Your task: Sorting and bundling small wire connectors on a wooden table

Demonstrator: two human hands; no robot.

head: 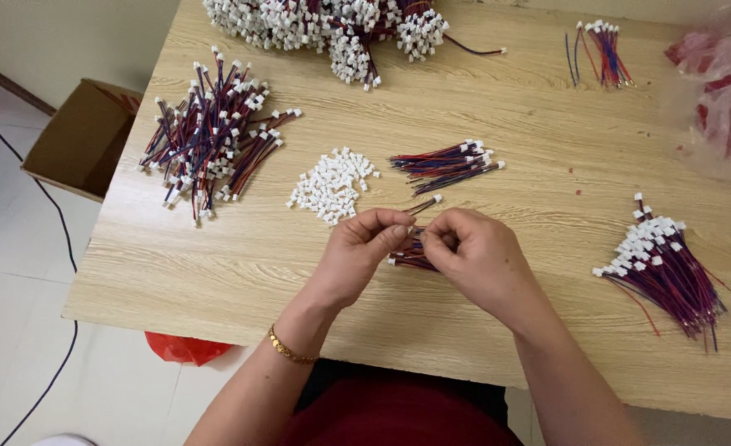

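My left hand [364,248] pinches one short red-and-blue wire lead [426,204] whose white plug points up and right. My right hand [473,252] meets it fingertip to fingertip and is closed over a small bundle of the same leads [405,258], which sticks out to the left under both hands. Just beyond my fingers lie a small heap of loose white plastic connectors [330,185] and a short bundle of leads [446,165]. Both hands hover low over the wooden table [497,107].
A large pile of finished leads [208,140] lies at the left, another bundle [661,264] at the right, a big heap [332,25] at the far edge. A few loose wires [601,49] and a plastic bag [725,91] sit far right. A cardboard box [80,136] stands on the floor.
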